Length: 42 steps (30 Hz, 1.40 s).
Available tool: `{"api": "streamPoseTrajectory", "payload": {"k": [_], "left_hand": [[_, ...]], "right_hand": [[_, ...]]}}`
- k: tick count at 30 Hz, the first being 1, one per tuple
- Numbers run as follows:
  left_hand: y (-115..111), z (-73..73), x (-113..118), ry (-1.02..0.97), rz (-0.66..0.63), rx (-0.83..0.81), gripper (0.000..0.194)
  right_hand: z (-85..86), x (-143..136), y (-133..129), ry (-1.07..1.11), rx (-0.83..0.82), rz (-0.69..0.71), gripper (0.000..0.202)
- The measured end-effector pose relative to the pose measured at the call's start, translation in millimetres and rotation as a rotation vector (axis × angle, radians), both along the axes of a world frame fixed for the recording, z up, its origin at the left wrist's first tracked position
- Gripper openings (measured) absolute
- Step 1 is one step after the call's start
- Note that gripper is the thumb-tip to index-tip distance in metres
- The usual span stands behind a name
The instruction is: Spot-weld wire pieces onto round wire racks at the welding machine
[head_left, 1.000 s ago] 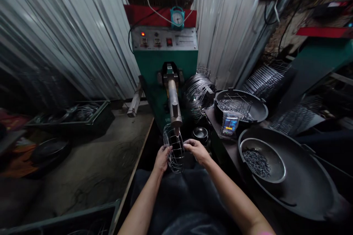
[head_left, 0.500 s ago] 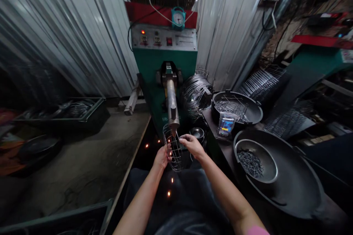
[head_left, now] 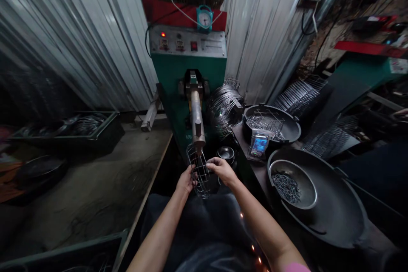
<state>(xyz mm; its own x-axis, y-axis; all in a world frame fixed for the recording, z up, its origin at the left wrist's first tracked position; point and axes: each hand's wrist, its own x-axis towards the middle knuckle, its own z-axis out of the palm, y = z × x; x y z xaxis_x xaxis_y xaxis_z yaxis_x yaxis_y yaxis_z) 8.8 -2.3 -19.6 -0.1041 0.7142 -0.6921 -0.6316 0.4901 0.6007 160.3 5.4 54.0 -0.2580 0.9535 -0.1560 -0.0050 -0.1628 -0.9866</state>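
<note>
Centrally, I log one wire basket (head_left: pixel 201 175), long axis fore-and-aft at the metal arm's (head_left: pixel 196 112) tip, left hand (head_left: pixel 186 179) curled gripping its left side, right hand (head_left: pixel 223 170) nearly closed at its right rim, hold unclear.

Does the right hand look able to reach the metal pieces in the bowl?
Probably yes: the metal pieces lie in an uncovered bowl on that side, and nothing visible blocks the right hand, though it is at the wire cage.

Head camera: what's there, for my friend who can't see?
A left hand holds a wire cage, right hand at its edge, by the rod of a green machine. Sparks glow near the right forearm; a bowl sits in a pan.
</note>
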Motion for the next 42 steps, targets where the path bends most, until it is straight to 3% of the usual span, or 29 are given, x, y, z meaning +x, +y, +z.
{"api": "streamPoseTrajectory", "payload": {"k": [8,15,29,34,37,40,42], "left_hand": [[2,10.7,2,0.014,0.003,0.036,0.028],[0,16.9,7,-0.021,0.010,0.010,0.023],[32,22.5,-6,-0.080,-0.035,-0.101,0.026],[17,14.2,-11,-0.082,-0.150,-0.120,0.037],[-8,-0.3,-22,0.234,-0.241,0.058,0.044],[-26,-10.8,-27,0.820,-0.183,0.515,0.067],[-27,-11.7,-23,1.023,-0.205,0.725,0.078]], "right_hand": [[1.6,-2,3,-0.063,0.050,-0.033,0.021],[-13.4,22,-20,-0.131,0.016,0.119,0.022],[-0.8,-13,15,-0.071,0.061,0.011,0.022],[0.8,-12,10,-0.013,0.015,-0.011,0.025],[-4.0,2,-4,-0.001,0.009,0.030,0.025],[-11.9,17,-18,-0.047,0.004,0.097,0.021],[-15.4,22,-23,-0.072,0.033,0.099,0.019]]}}
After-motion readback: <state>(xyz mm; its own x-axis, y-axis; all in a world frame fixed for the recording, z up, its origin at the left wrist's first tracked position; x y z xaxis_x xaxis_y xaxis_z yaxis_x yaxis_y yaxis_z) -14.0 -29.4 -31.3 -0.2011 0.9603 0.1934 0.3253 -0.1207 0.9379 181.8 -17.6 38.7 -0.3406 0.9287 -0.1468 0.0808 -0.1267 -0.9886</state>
